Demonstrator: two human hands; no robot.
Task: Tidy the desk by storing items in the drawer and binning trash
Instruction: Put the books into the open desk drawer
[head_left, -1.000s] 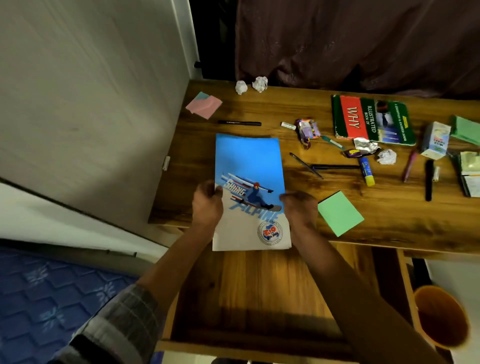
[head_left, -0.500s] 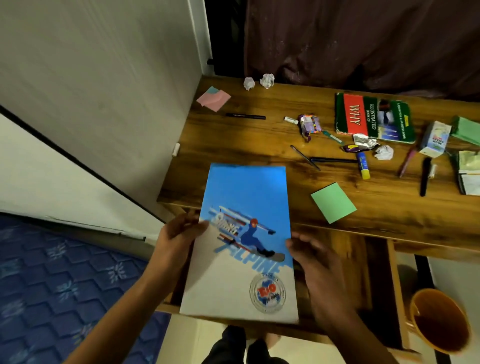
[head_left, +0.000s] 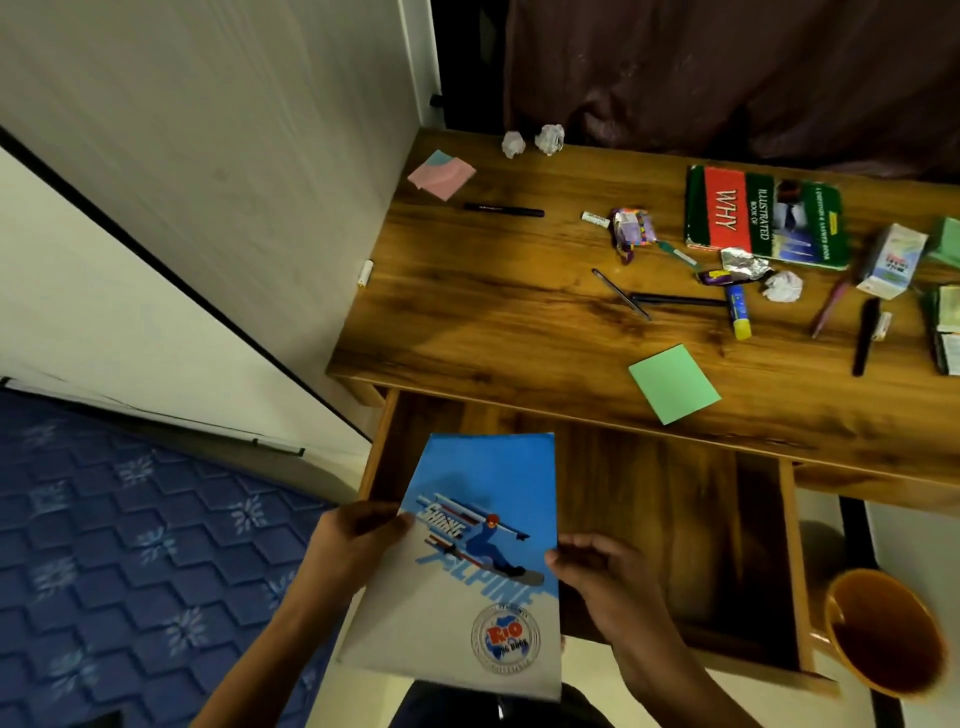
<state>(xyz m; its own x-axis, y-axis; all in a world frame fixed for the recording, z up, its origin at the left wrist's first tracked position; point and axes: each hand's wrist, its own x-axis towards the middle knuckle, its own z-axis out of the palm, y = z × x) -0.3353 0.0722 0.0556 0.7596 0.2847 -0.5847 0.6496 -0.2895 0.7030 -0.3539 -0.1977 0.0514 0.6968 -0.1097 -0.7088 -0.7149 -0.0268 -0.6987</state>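
A blue and white notebook (head_left: 467, 551) with a skier on its cover hangs over the left part of the open wooden drawer (head_left: 675, 499), below the desk's front edge. My left hand (head_left: 353, 540) grips its left edge with the thumb on the cover. My right hand (head_left: 602, 577) holds its right edge, fingers curled under. The drawer's bare wooden floor shows to the right of the notebook. An orange bin (head_left: 883, 634) stands on the floor at the lower right.
On the wooden desk (head_left: 493, 322) lie a green "WHY" book (head_left: 763, 218), green (head_left: 672, 384) and pink (head_left: 441, 174) sticky pads, pens (head_left: 504, 210), a glue stick (head_left: 737, 312), wrappers (head_left: 631, 231), crumpled paper balls (head_left: 548, 139) and a small carton (head_left: 891, 260). A wall runs left; a blue mat covers the floor.
Both hands have drawn the notebook off the desk top toward me and down over the open drawer. The rest of the desk is unchanged.
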